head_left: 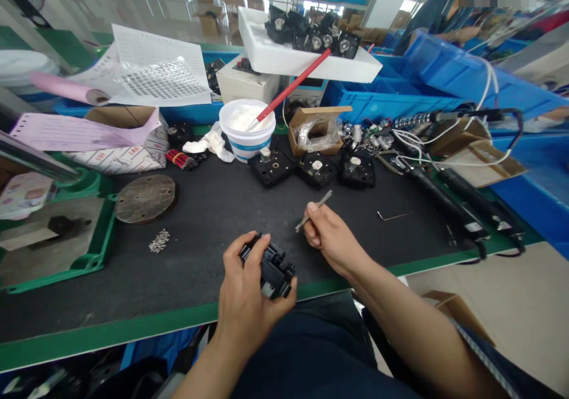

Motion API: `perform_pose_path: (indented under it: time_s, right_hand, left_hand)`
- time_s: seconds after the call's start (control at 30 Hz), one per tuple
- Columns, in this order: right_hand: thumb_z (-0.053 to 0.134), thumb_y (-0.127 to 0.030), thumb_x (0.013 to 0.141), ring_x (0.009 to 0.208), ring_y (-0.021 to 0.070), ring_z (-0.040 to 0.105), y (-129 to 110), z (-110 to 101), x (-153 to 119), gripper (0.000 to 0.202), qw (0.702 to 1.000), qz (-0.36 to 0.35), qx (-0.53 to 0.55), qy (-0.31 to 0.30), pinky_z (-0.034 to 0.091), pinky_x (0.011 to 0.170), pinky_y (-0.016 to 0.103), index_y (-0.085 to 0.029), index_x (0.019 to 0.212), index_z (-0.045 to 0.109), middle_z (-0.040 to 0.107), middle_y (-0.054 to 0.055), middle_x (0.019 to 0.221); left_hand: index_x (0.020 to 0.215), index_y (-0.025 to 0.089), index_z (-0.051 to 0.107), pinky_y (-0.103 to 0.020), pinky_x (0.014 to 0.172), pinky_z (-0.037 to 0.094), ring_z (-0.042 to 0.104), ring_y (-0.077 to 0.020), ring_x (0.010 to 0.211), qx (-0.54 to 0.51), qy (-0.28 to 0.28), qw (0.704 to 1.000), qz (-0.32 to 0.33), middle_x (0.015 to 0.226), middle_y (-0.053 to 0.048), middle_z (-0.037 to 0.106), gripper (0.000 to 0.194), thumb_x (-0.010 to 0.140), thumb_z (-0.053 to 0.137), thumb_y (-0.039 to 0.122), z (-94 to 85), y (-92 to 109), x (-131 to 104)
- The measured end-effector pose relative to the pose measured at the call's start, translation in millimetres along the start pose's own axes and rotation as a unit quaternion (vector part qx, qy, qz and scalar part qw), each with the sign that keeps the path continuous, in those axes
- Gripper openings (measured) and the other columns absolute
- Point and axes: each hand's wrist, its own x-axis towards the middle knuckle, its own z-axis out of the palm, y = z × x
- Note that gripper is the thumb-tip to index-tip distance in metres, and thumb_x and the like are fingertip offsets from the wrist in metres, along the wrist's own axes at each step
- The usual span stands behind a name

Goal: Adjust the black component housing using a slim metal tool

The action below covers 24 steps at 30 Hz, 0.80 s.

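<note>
My left hand (247,295) grips a small black plastic part (272,268) just above the front edge of the black work mat (213,221). A little to its right, my right hand (331,239) pinches a thin metal tool (313,210), its tip pointing up and to the right. Three similar black parts (316,168) with pale centres lie in a row further back on the mat. Behind them stands a white tub of white paste (247,127) with a red-handled stick (294,86) leaning in it.
A round metal disc (144,197) and a small heap of screws (159,241) lie at the left. A hex key (393,215) and two black power tools (462,209) with cables lie at the right. Blue bins, cardboard boxes and a foam tray (306,61) line the back. Another person (444,13) sits behind.
</note>
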Motion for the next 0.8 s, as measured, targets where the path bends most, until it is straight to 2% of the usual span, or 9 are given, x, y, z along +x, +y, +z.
perform_pose_path:
  time_s: [0.1,0.17,0.33,0.43,0.5,0.57,0.67,0.73,0.8]
  right_hand:
    - [0.047,-0.047,0.085,0.059,0.0142,0.047,-9.2,2.8,-9.1,0.028,0.994,-0.081,-0.071,-0.019,0.038,0.059,0.026,-0.02,0.08,0.046,0.049,-0.001,0.064]
    - [0.054,-0.046,0.081,0.065,0.0164,0.051,-12.0,5.0,-10.5,0.026,0.988,-0.105,-0.097,-0.051,0.039,0.062,0.028,-0.02,0.078,0.05,0.053,0.002,0.067]
    - [0.024,-0.045,0.093,0.041,0.0108,0.037,-5.6,1.0,-1.6,0.032,0.999,-0.021,-0.041,-0.01,0.03,0.041,0.022,-0.02,0.081,0.039,0.041,-0.005,0.053]
    - [0.037,-0.04,0.091,0.057,0.0127,0.049,-9.5,3.4,-10.3,0.023,0.99,-0.09,-0.103,-0.02,0.039,0.056,0.024,-0.019,0.084,0.046,0.051,0.0,0.066]
    - [0.047,-0.037,0.086,0.066,0.0147,0.052,-11.2,6.7,-14.4,0.019,0.982,-0.131,-0.13,-0.041,0.041,0.064,0.027,-0.018,0.081,0.05,0.055,0.003,0.072]
    - [0.047,-0.042,0.085,0.057,0.0133,0.049,-8.6,7.7,-11.7,0.024,0.993,-0.08,-0.071,-0.051,0.039,0.056,0.025,-0.018,0.079,0.049,0.052,0.001,0.064]
    - [0.033,-0.05,0.09,0.041,0.0095,0.034,-3.0,4.8,-5.0,0.033,0.999,0.022,0.033,-0.037,0.028,0.04,0.021,-0.02,0.08,0.041,0.039,-0.006,0.053]
    - [0.032,-0.048,0.091,0.044,0.0099,0.038,-4.0,4.0,-7.3,0.03,1.0,-0.007,0.001,-0.01,0.031,0.042,0.021,-0.02,0.083,0.042,0.042,-0.005,0.057]
    - [0.041,-0.042,0.089,0.056,0.0126,0.048,-7.8,5.6,-12.9,0.023,0.992,-0.089,-0.083,-0.012,0.038,0.054,0.024,-0.02,0.083,0.047,0.05,0.0,0.065]
  left_hand:
    - [0.124,0.015,0.041,-0.046,0.088,0.051,0.045,-0.0306,0.114,-0.003,0.0,1.0,0.013,0.123,-0.016,0.038,0.061,0.07,0.065,0.031,0.7,-2.3,0.3]
    - [0.123,0.015,0.042,-0.046,0.087,0.051,0.045,-0.0312,0.114,-0.005,0.001,1.0,0.021,0.123,-0.016,0.039,0.061,0.069,0.066,0.031,0.7,-3.1,0.1]
    - [0.123,0.015,0.041,-0.047,0.09,0.05,0.044,-0.0312,0.117,-0.001,0.006,1.0,0.003,0.123,-0.016,0.038,0.059,0.072,0.064,0.032,-0.3,-2.4,-1.7]
    - [0.123,0.014,0.041,-0.045,0.089,0.05,0.044,-0.0301,0.115,-0.001,0.0,1.0,0.016,0.122,-0.016,0.038,0.06,0.071,0.064,0.032,0.0,-2.7,-1.0]
    - [0.124,0.014,0.042,-0.043,0.087,0.051,0.045,-0.0296,0.114,-0.003,-0.001,1.0,0.025,0.122,-0.016,0.039,0.061,0.069,0.065,0.031,0.3,-2.6,0.0]
    - [0.123,0.014,0.042,-0.044,0.088,0.051,0.044,-0.0294,0.114,-0.004,0.003,1.0,0.018,0.122,-0.016,0.039,0.06,0.07,0.065,0.03,0.5,-1.6,0.7]
    - [0.123,0.014,0.042,-0.043,0.088,0.051,0.046,-0.0286,0.113,-0.004,0.004,1.0,-0.005,0.123,-0.016,0.038,0.058,0.071,0.064,0.031,0.3,0.1,0.4]
    - [0.123,0.014,0.042,-0.043,0.087,0.051,0.046,-0.0284,0.112,-0.004,0.0,1.0,-0.003,0.123,-0.015,0.037,0.059,0.071,0.064,0.031,0.3,-0.2,0.1]
    - [0.124,0.015,0.04,-0.043,0.087,0.052,0.046,-0.0291,0.112,-0.004,0.0,1.0,0.016,0.122,-0.015,0.037,0.06,0.071,0.064,0.031,0.6,-1.2,0.4]
